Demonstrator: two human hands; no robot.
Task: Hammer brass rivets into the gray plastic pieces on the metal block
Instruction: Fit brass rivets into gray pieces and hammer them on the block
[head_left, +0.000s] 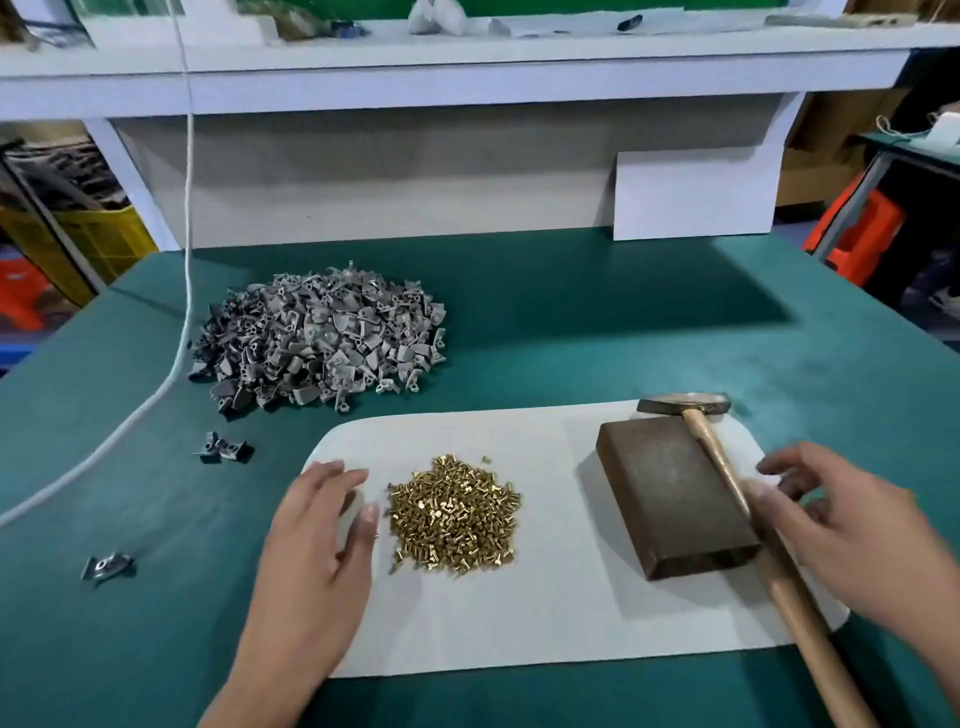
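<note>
On white mat (545, 623), one hammer (727, 467), one metal block (670, 493), rivet pile (454, 512).

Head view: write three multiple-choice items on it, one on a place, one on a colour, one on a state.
1. Where does the hammer head lie?
A. beyond the metal block
B. on the rivets
C. in the gray pile

2. What colour is the table cover?
A. red
B. teal green
C. yellow

3. What is the left hand holding?
A. a rivet
B. the hammer
C. nothing

Answers:
1 A, the head rests on the white mat past the block's far edge.
2 B, teal green cloth surrounds the mat.
3 C, its fingers are spread beside the brass rivets.
</note>
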